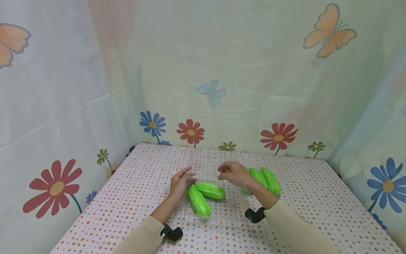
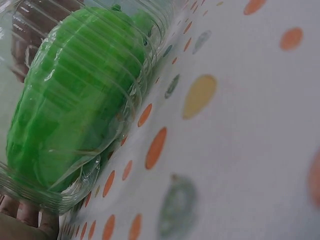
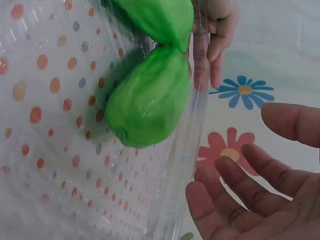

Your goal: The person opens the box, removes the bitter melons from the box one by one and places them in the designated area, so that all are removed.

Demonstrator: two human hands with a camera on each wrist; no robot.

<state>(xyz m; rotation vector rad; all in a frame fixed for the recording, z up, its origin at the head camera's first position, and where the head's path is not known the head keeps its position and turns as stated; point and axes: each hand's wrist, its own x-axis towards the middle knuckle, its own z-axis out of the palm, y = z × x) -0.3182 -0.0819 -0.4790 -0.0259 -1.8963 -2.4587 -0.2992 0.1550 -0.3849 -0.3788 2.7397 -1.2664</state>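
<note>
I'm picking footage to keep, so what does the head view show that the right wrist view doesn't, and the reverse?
Head only: ribbed, glossy green oblong fruits by the right forearm, and orange butterflies printed on the backdrop.

Right wrist only: the right hand's palm side.

Both: two more such fruits in a clear plastic box, and the left hand at its side wall.

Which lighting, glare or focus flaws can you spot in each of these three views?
Head: bright, even light, the clear container barely standing out from the spotted tablecloth; left wrist: dimmer, the closest tablecloth dots out of focus, pale glints on the container; right wrist: soft highlights on a green fruit, the lower-left corner blurred.
</note>
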